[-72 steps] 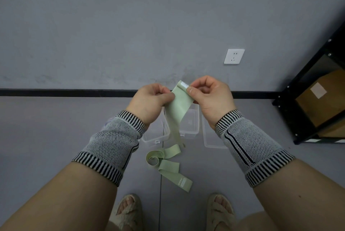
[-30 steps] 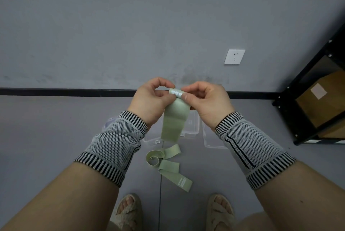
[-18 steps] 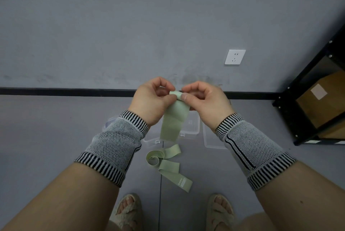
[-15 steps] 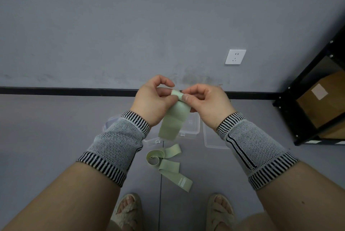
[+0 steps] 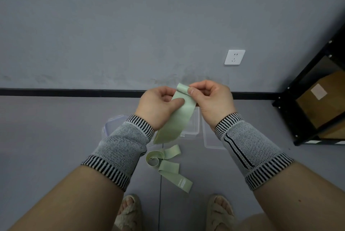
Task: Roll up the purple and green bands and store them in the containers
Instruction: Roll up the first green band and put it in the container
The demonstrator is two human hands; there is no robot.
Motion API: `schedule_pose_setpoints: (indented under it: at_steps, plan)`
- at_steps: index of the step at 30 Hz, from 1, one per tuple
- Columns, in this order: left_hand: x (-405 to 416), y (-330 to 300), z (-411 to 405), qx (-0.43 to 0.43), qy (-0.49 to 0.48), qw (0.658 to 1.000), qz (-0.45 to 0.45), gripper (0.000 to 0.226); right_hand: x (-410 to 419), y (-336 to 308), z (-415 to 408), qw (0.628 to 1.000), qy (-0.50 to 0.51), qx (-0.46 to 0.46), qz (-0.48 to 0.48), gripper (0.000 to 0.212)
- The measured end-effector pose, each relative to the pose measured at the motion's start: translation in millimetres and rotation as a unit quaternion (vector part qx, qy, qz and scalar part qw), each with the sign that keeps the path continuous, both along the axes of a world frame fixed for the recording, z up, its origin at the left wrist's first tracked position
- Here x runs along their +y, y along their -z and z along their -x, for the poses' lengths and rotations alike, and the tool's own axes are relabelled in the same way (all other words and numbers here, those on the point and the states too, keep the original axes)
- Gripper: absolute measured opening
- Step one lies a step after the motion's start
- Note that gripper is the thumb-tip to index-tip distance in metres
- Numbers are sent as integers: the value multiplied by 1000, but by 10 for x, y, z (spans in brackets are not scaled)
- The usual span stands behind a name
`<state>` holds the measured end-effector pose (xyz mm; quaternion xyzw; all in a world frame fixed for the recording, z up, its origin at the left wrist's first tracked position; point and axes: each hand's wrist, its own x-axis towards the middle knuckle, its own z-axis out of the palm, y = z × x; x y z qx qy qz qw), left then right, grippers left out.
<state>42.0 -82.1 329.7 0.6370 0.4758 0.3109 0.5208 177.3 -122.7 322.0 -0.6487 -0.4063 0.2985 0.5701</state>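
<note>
Green band [image 5: 176, 118], held at chest height, hangs lengthwise from its folded top end, pinched by the right hand [image 5: 212, 101] while the left hand [image 5: 158, 106] thumb presses just below, above what seem clear containers [image 5: 192, 128] on the floor.

Band [image 5: 175, 117] held up between left hand [image 5: 158, 105] and right hand [image 5: 212, 100], above containers [image 5: 192, 128] on floor [image 5: 56, 128]; socket [image 5: 234, 57] at one o'clock, shelf [image 5: 306, 100] at three.
</note>
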Motion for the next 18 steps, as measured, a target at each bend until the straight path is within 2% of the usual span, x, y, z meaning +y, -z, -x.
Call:
schedule_pose_setpoints:
  at_steps: [3,12,18]
  plan:
    - [-8,-14,-7,8,-29,999,-38,24,11,6,5,999,5,35,-6,14]
    - [9,-7,-2,15,-56,994,-90,18,7,-29,17,984,-8,174,-25,4]
    - [-7,-10,-8,51,-71,985,-150,21,20,-18,3,988,-1,152,-11,6]
